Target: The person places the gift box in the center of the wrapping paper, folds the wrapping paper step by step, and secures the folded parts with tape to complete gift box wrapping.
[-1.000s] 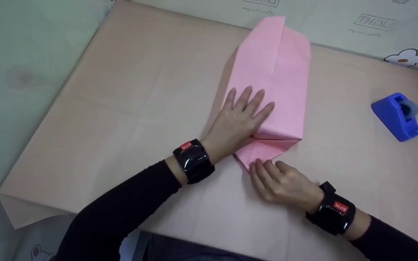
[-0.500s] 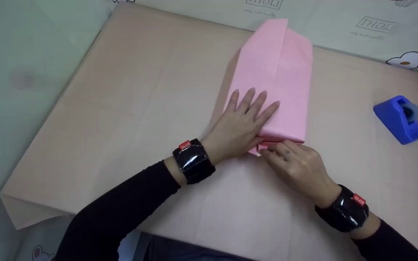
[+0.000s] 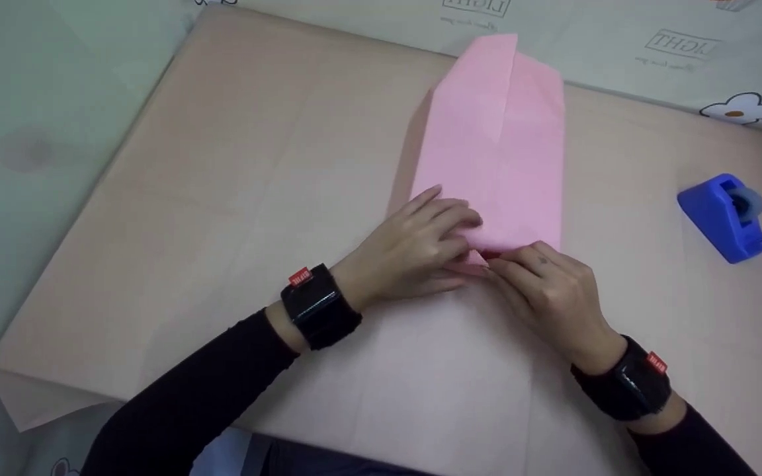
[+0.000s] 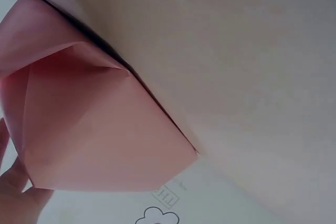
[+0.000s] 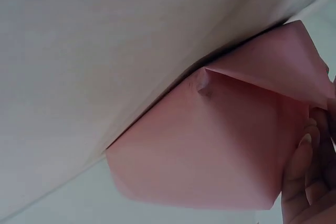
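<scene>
A long package wrapped in pink paper (image 3: 526,165) lies on the table, with a lengthwise overlapping seam on top. Its near end has a loose folded flap (image 3: 470,268). My left hand (image 3: 414,244) has bent fingers over the near left corner and its thumb below, holding the flap between them. From the right, my right hand (image 3: 553,291) pinches the same end flap with thumb and fingertips. In the right wrist view, fingers (image 5: 299,169) reach into the open fold. The left wrist view shows the package's side (image 4: 105,135) and its gaping end fold. What lies inside the paper is hidden.
A blue tape dispenser (image 3: 718,218) with a roll of tape stands to the right. Beige paper or cloth covers the table (image 3: 255,165), with a loose corner (image 3: 50,396) hanging at the front left. A printed wall covering (image 3: 592,39) borders the far edge.
My right hand has moved up and right from the flap's tip to the package's near edge, folding the flap inward. The left hand has gone from lying flat on top to gripping the near end.
</scene>
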`<state>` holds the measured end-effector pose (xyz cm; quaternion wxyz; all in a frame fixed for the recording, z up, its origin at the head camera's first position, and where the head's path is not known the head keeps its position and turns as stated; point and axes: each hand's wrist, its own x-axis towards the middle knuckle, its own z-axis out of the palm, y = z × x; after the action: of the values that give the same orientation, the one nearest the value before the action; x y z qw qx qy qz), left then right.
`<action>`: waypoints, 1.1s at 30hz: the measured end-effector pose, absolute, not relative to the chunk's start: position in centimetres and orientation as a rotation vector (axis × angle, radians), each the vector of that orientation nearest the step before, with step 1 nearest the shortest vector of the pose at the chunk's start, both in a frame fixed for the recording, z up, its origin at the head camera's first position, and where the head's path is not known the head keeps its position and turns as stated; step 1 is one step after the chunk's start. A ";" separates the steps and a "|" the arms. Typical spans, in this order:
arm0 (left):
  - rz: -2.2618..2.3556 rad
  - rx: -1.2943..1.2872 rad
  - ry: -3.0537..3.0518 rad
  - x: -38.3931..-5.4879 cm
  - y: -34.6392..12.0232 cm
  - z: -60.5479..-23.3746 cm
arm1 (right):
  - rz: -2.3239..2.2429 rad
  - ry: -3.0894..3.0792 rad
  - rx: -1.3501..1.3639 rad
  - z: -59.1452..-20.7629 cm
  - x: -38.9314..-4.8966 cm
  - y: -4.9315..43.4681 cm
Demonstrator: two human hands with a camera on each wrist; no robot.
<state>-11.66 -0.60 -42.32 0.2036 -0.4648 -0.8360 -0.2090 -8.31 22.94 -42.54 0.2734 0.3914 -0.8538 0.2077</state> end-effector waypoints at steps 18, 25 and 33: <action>-0.851 -1.104 -2.499 -11.1 0.5 -42.2 | 0.811 -2.300 0.939 -42.2 -9.3 23.5; -0.739 -1.100 -2.453 -11.3 0.7 -42.1 | 0.968 -2.441 0.818 -42.0 -10.0 23.5; -0.744 -1.089 -2.463 -11.4 0.8 -41.5 | 0.877 -2.587 0.749 -41.8 -10.2 23.7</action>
<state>-11.42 0.85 -41.51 0.1728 -0.3840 -0.8683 -0.2623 -10.15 23.73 -41.78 0.1540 0.2613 -0.9025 0.3060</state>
